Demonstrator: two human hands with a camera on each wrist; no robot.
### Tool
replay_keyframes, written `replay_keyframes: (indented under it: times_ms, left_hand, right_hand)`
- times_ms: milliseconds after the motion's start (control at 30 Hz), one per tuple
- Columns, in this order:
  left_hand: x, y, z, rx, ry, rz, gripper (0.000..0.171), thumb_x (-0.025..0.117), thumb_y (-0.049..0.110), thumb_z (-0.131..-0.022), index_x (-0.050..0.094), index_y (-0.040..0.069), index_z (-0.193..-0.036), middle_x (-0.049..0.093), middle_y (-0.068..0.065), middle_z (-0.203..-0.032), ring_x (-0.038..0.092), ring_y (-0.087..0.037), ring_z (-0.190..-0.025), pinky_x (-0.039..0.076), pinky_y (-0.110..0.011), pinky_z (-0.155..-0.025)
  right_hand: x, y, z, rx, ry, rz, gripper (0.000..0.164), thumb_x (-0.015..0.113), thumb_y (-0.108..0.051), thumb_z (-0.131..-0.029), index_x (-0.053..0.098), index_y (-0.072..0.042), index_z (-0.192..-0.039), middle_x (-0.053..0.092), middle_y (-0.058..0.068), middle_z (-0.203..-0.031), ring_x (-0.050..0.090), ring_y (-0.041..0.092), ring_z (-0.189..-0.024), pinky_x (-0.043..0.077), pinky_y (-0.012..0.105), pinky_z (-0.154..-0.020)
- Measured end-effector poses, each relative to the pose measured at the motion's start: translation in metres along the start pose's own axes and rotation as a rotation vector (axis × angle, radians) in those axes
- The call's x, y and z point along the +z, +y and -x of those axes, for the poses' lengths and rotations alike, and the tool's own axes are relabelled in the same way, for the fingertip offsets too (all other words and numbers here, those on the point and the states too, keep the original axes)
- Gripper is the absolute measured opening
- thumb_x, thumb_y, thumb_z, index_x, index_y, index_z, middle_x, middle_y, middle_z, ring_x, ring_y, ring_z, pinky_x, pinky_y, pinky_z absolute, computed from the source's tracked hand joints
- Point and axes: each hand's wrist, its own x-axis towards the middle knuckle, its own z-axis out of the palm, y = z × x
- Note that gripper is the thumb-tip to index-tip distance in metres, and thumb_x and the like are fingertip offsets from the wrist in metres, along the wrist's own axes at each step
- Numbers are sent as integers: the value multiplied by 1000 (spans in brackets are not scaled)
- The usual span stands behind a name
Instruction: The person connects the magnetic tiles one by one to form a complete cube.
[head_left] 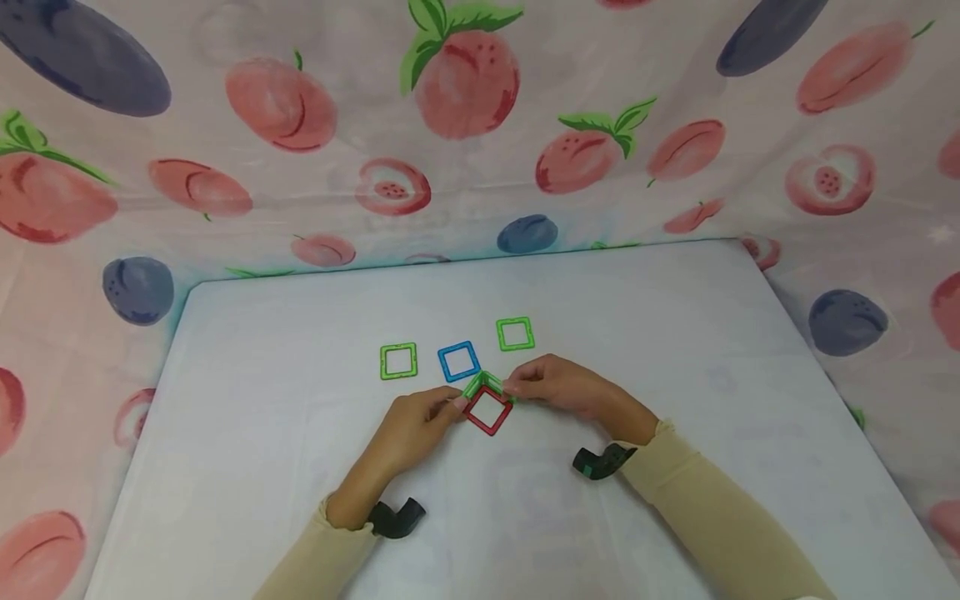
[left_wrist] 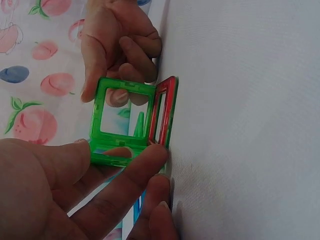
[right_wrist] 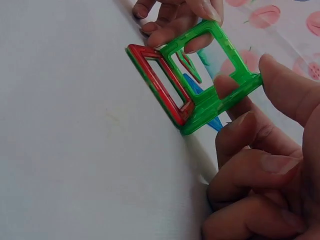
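Note:
A red square magnetic tile [head_left: 480,421] lies flat on the table, a green edge showing beneath it in the right wrist view. Two green square magnetic tiles stand upright along its two far sides, meeting at a corner. My left hand [head_left: 408,429] pinches the left green tile [right_wrist: 231,51] between thumb and fingers. On the other side, my right hand [head_left: 566,383] pinches the right green tile [left_wrist: 97,115] near its outer edge. Just behind the corner lies a blue square tile [head_left: 447,369], apart from both hands.
Two more green square frames lie flat farther back, one green tile [head_left: 384,362] to the left and another green tile [head_left: 531,333] to the right. The white table [head_left: 247,433] meets a fruit-print cloth [head_left: 480,167] at its far edge. Black curved pieces [head_left: 397,518] sit at both wrists.

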Motion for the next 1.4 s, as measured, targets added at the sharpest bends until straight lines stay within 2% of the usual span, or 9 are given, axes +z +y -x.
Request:
replay_keyframes:
  times_ms: [367, 567, 633, 700, 800, 900, 967, 1033, 1400]
  left_hand:
    - [-3, 3, -1, -31, -32, 33, 22, 61, 35, -103, 76, 23, -113, 72, 5, -87, 57, -13, -77, 44, -31, -68]
    - [-4, 5, -1, -92, -82, 76, 36, 56, 41, -105, 76, 18, -85, 66, 4, -70, 52, -12, -68, 38, -28, -61]
    - [-5, 6, -2, -115, -78, 96, 39, 53, 41, -106, 73, 17, -84, 64, 1, -66, 50, -14, -64, 36, -29, -59]
    - [-6, 7, -3, -137, -64, 120, 36, 51, 41, -107, 72, 16, -91, 64, 1, -67, 51, -15, -65, 38, -30, -60]
    - [-6, 8, -5, -155, -34, 156, 29, 50, 39, -108, 68, 18, -116, 66, 0, -72, 53, -17, -68, 40, -32, -64]
    - [-4, 7, -5, -157, -14, 154, 35, 51, 39, -107, 62, 25, -138, 66, -1, -75, 52, -17, -69, 40, -32, -65]
    - [-3, 7, -5, -143, -9, 147, 40, 53, 37, -107, 58, 30, -145, 66, -2, -76, 51, -16, -68, 39, -31, -64]
    - [-3, 7, -4, -133, -10, 139, 40, 55, 36, -106, 58, 32, -146, 66, -3, -76, 51, -15, -67, 38, -31, -63]
    - [-3, 6, -5, -113, -10, 133, 40, 62, 33, -103, 63, 22, -141, 68, 2, -76, 54, -14, -68, 42, -30, -63]
  right_hand:
    - [-10, 3, 4, -59, -57, -53, 29, 74, -16, -92, 71, 0, -117, 72, 1, -104, 54, 20, -102, 47, 28, -86]
    - [-9, 4, 2, -55, -28, -87, 28, 73, -18, -95, 73, -4, -118, 71, 3, -113, 53, 21, -107, 48, 28, -84]
    - [-9, 2, 1, -51, -7, -82, 29, 74, -21, -94, 75, -5, -119, 70, 4, -117, 53, 21, -109, 48, 28, -84]
    - [-9, 1, 0, -50, 2, -75, 31, 75, -24, -94, 76, -6, -120, 71, 5, -119, 53, 21, -109, 49, 29, -84]
    - [-8, -2, -1, -45, 3, -69, 33, 77, -26, -93, 76, -7, -120, 73, 6, -119, 56, 21, -107, 49, 29, -83]
    - [-7, -3, -3, -37, 1, -81, 33, 77, -26, -92, 77, -8, -120, 74, 6, -117, 58, 19, -103, 50, 29, -81]
    - [-5, -2, -3, -33, 8, -80, 32, 77, -27, -92, 77, -9, -120, 74, 5, -117, 59, 19, -103, 50, 29, -81]
    - [-4, -2, -3, -29, 21, -71, 33, 77, -28, -93, 77, -10, -120, 74, 5, -119, 58, 19, -104, 50, 29, -81]
    - [-1, -3, -5, -15, 77, 10, 34, 74, -34, -95, 77, -12, -120, 73, 6, -126, 56, 18, -105, 47, 30, -84]
